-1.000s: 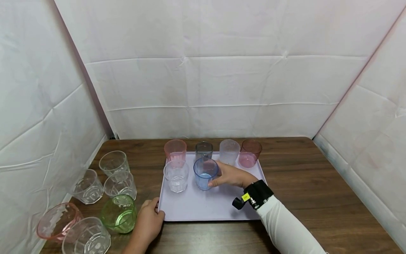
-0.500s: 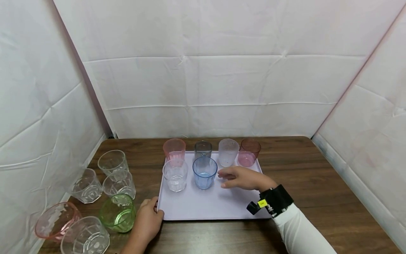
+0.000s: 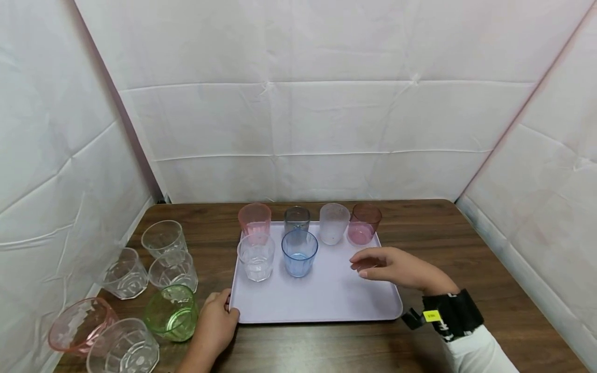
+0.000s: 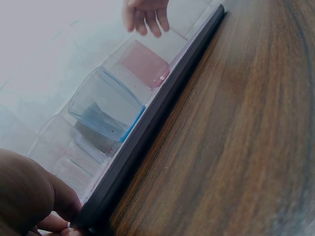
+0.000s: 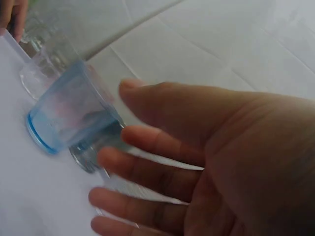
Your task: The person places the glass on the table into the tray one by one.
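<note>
A pale lilac tray [image 3: 317, 300] lies on the wooden table. My left hand [image 3: 216, 324] pinches its near left corner, thumb and fingers at the rim in the left wrist view. Over the tray's right side hovers my right hand [image 3: 396, 267], fingers apart and holding nothing. A blue glass [image 3: 299, 256] stands upright on the tray, to the left of the right hand. Beside it is a clear glass [image 3: 256, 259]. Behind them stand a pink glass [image 3: 254, 220], a dark grey glass [image 3: 296, 220], a frosted glass [image 3: 333, 225] and a dark red glass [image 3: 365, 225].
Left of the tray, several glasses stand on the table [image 3: 466, 290]: a green glass [image 3: 172, 313], a pink-rimmed glass [image 3: 81, 324], and clear ones such as the near clear glass [image 3: 123, 347]. White sheeting [image 3: 326, 119] encloses the table's back and sides.
My right hand has let go of the blue glass and drawn away to the right. The blue glass stays on the tray. My left hand keeps its hold on the corner.
</note>
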A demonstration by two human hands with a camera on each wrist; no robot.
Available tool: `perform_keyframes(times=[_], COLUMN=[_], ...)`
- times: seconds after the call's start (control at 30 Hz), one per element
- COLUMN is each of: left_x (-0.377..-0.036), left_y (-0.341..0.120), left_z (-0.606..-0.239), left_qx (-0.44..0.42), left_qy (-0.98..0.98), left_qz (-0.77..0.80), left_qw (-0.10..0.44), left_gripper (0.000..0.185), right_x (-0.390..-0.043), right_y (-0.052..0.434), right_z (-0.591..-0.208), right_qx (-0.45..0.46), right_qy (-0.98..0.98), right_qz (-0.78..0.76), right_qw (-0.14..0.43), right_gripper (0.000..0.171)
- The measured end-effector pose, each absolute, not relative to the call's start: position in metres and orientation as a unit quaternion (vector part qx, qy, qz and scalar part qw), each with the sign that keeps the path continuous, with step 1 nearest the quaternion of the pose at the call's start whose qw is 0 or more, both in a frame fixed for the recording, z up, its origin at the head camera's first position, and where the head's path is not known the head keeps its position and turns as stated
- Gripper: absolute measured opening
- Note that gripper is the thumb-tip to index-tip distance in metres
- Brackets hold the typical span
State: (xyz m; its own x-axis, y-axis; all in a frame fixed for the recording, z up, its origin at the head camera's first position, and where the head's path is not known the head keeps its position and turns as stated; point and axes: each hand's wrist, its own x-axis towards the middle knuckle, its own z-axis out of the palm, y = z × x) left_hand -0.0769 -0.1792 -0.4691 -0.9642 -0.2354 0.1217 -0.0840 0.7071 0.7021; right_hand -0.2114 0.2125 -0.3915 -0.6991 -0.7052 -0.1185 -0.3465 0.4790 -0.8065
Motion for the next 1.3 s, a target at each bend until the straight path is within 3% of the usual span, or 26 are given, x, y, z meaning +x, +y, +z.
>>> perform_keyframes(times=[0.17, 0.47, 0.7, 0.9, 1.3], left_x=[-0.074, -0.07, -0.071, -0.073, -0.075], left_y=[-0.178, -0.177, -0.178, -0.179, -0.178], left_z=[-0.472, -0.473, -0.471, -0.468, -0.462], left_qx=[0.086, 0.09, 0.084, 0.081, 0.076], left_qy=[-0.92, -0.919, -0.92, -0.92, -0.927], left_qz=[-0.369, -0.372, -0.37, -0.371, -0.356], left_qw=[0.099, 0.093, 0.098, 0.099, 0.089], left_gripper=[0.039, 0.04, 0.039, 0.037, 0.041], right_x=[-0.199, -0.173, -0.157, -0.153, -0.151], right_y=[0.239, 0.273, 0.275, 0.27, 0.26], right_z=[-0.398, -0.423, -0.448, -0.457, -0.457], right_qx=[-0.26, -0.153, -0.082, -0.084, -0.079], right_qy=[0.821, 0.836, 0.873, 0.888, 0.922], right_qz=[-0.474, -0.52, -0.461, -0.422, -0.357], right_qw=[0.185, 0.09, 0.138, 0.16, 0.13], right_gripper=[0.036, 0.05, 0.054, 0.055, 0.016])
